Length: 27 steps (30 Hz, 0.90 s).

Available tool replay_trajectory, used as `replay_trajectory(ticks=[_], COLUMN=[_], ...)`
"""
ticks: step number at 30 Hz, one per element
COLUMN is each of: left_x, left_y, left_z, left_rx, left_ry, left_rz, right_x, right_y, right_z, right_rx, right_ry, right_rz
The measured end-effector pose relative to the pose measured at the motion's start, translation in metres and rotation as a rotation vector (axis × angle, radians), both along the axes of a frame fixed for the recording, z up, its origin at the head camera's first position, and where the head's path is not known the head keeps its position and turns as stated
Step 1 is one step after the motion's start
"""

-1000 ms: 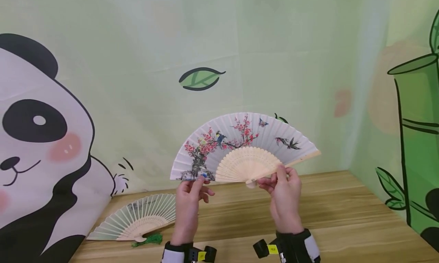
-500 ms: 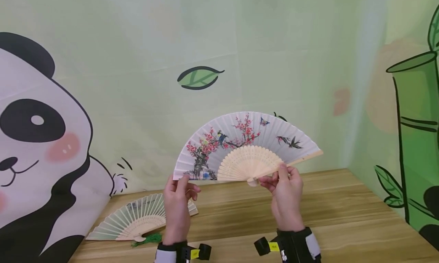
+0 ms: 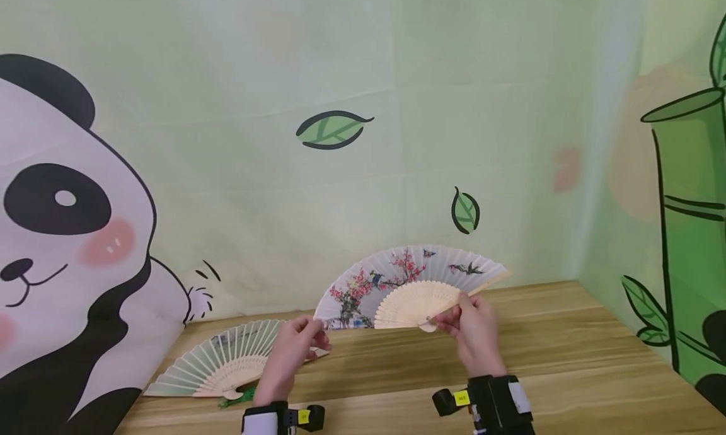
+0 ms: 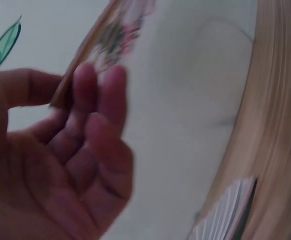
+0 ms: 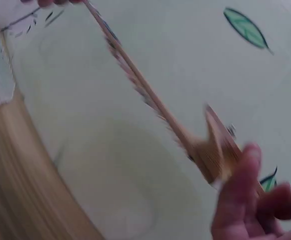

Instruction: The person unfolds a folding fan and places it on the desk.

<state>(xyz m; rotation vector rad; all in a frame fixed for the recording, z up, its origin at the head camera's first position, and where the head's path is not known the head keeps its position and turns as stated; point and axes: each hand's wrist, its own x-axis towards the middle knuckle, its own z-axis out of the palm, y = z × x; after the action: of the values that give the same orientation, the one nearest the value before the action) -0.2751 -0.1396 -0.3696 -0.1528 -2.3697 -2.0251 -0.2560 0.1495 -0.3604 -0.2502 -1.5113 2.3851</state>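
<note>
A spread white folding fan (image 3: 416, 280), painted with pink blossoms and birds, is held up above the table in the head view. My left hand (image 3: 297, 343) pinches the tip of its left end between thumb and fingers; the left wrist view shows the fan's outer stick (image 4: 65, 90) there. The right hand (image 3: 476, 331) grips the right outer stick near the pivot, thumb on the near side. A second, pale green folding fan (image 3: 227, 362) lies spread on the table behind and left of the left hand, partly hidden by it, with a green tassel (image 3: 238, 397) below.
The wooden table (image 3: 556, 340) reaches back to a pale green cloth backdrop (image 3: 227, 107) printed with a panda (image 3: 62, 233), leaves and bamboo (image 3: 694, 233). The backdrop also stands along the table's right side. Each wrist wears a strapped camera.
Both hands have lowered the white fan, and it now leans back more. Earlier, the left hand slid outward along the fan's lower edge to its tip.
</note>
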Motion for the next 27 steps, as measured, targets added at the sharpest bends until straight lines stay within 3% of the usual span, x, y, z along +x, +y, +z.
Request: replay_trajectory(ticks=[5,10,16,27], left_x=[0.0,0.001,0.0,0.008], left_y=[-0.023,-0.031,-0.029,-0.042], left_z=[-0.017,-0.037,-0.055,-0.064], left_rx=[-0.161,-0.221,-0.226,-0.329], left_ry=[-0.099,-0.169,-0.247,-0.242], left_rz=[-0.199,-0.366,-0.409,-0.406], right_x=[-0.008,-0.014,-0.019,-0.026], right_y=[0.012,0.021,0.03,0.018], right_z=[-0.022,-0.037,-0.048,-0.068], right_rx=[0.087,0.14,0.183,0.204], right_ry=[-0.092,-0.156,-0.196,-0.259], right_rz=[0.121,0.165,0.208,0.248])
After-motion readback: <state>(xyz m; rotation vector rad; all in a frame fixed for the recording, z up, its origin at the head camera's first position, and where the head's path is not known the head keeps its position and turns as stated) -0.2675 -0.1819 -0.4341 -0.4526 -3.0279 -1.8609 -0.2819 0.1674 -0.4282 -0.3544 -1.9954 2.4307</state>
